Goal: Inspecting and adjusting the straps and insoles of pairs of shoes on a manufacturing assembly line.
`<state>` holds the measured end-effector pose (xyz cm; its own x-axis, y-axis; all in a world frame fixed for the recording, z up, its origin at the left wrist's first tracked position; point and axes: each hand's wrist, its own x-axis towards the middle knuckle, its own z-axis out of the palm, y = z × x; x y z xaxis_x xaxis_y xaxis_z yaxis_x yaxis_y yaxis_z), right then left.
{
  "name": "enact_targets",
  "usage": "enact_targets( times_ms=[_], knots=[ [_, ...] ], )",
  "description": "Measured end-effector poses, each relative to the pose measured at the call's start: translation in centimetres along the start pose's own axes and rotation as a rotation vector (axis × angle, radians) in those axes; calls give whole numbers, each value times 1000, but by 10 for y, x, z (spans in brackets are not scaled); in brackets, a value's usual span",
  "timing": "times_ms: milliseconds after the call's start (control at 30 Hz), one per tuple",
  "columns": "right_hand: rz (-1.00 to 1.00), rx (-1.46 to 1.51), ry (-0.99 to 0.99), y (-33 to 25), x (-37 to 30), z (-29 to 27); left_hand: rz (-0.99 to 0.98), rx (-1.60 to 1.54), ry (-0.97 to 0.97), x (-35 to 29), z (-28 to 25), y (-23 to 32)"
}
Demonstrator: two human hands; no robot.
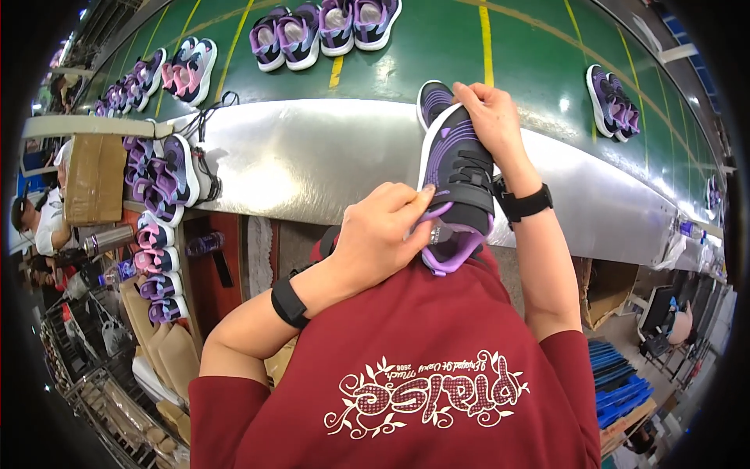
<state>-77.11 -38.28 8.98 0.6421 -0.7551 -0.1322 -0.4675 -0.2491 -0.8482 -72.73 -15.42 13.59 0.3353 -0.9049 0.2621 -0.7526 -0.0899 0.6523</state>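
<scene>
Just in front of my body I hold a black and purple sneaker (451, 168) with black straps and a white sole, its toe pointing away from me. My left hand (384, 230) grips the sneaker near its collar, thumb and fingers pinched at the side edge. Around the toe end closes my right hand (494, 119), fingers bent over the upper. Behind the toe, partly hidden by it, a second matching sneaker (432, 100) lies at the edge of the green surface.
A bare metal ledge (273, 168) runs before a green belt (437, 47) with yellow lines. Purple sneakers (324, 35) stand in a row on it, another pair (613, 105) to the right. More shoes (168, 176) sit on a left-hand rack beside a cardboard piece (95, 178).
</scene>
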Motion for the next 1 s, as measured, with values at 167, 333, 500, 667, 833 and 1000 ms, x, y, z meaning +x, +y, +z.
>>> enact_targets(
  times_ms=[167,333,500,667,833,1000],
  knots=[
    [-153,298,189,36,-12,-1,-401,-311,196,8,7,-28],
    [-307,-112,236,67,-70,-12,-491,-141,306,8,29,-101],
    [-570,-437,-118,66,-101,2,-476,49,170,11,83,-117],
    [-555,-591,-132,64,-99,12,-573,0,51,17,92,-105],
    [-445,-636,-153,96,-94,2,-494,-50,50,33,117,-74],
    [-431,-542,36,116,-87,-58,-380,-140,-22,62,103,-81]
  ],
)
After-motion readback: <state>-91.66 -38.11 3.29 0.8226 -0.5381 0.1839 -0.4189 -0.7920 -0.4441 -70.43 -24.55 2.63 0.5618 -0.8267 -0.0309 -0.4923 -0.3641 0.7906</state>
